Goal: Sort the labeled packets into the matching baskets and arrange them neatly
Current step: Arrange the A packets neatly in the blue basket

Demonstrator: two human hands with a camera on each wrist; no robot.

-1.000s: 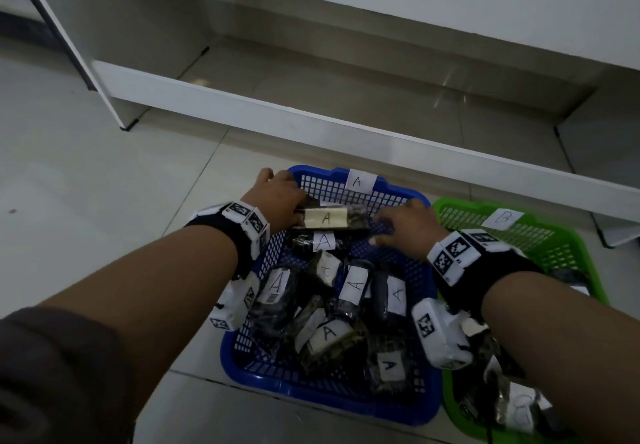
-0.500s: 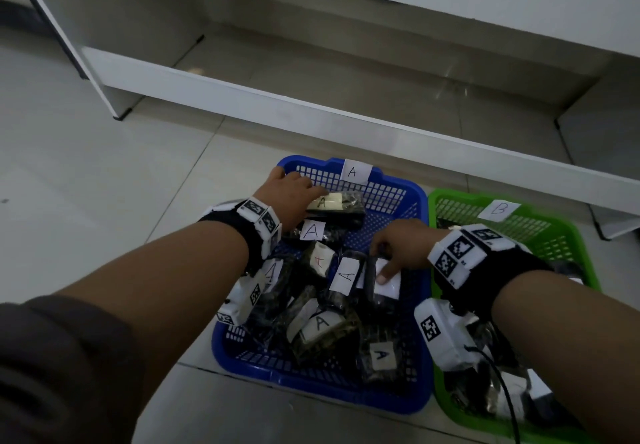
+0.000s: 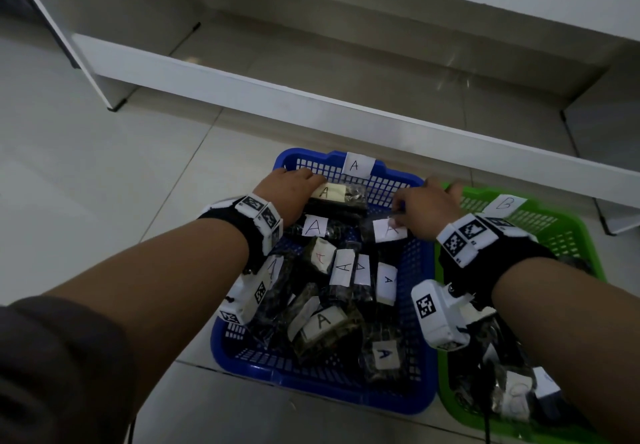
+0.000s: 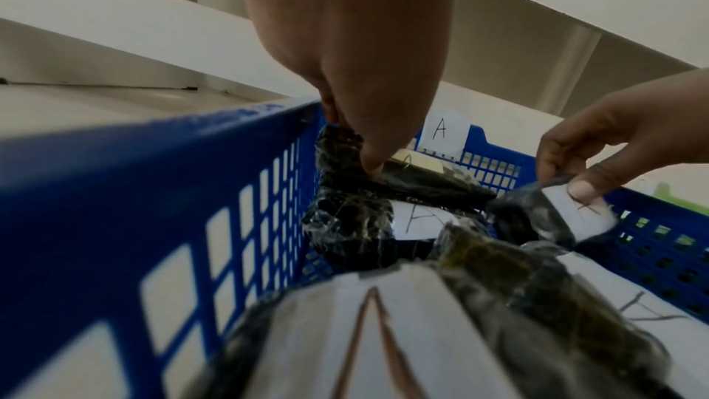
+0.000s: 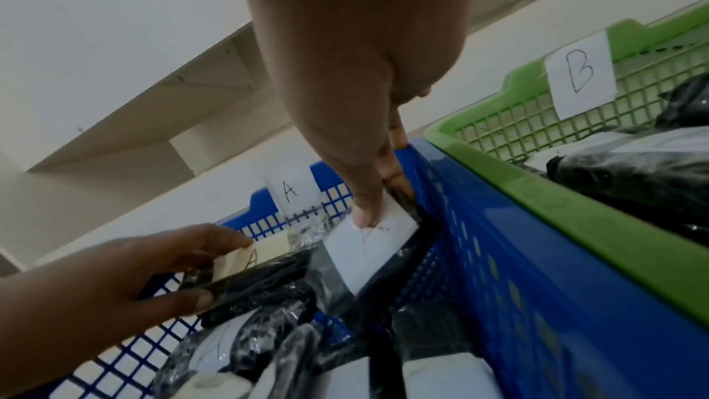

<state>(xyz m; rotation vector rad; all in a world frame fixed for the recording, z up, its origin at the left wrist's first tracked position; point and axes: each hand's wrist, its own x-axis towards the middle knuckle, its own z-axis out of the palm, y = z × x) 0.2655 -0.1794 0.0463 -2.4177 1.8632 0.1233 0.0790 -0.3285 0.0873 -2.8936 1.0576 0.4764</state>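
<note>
A blue basket (image 3: 417, 308) tagged A holds several dark plastic-wrapped packets with white A labels. My left hand (image 3: 294, 189) grips the left end of a packet with a yellowish A label (image 3: 341, 196) at the basket's far left corner; the left wrist view shows that packet (image 4: 422, 181) pinched between thumb and fingers. My right hand (image 3: 420, 206) pinches a packet with a white A label (image 3: 386, 230) near the basket's far right wall; the right wrist view shows thumb on this label (image 5: 368, 249). A green basket (image 3: 585, 236) tagged B stands to the right with dark packets.
Both baskets sit on a pale tiled floor (image 3: 104, 184). A white shelf unit's low ledge (image 3: 311, 97) runs just behind the baskets, with its uprights at the left and right. Black wrist bands with white marker blocks are on both arms.
My right hand lifted a white-labelled packet from the basket's middle and carried it toward the far right wall. My left hand kept hold of the yellowish-labelled packet at the far left.
</note>
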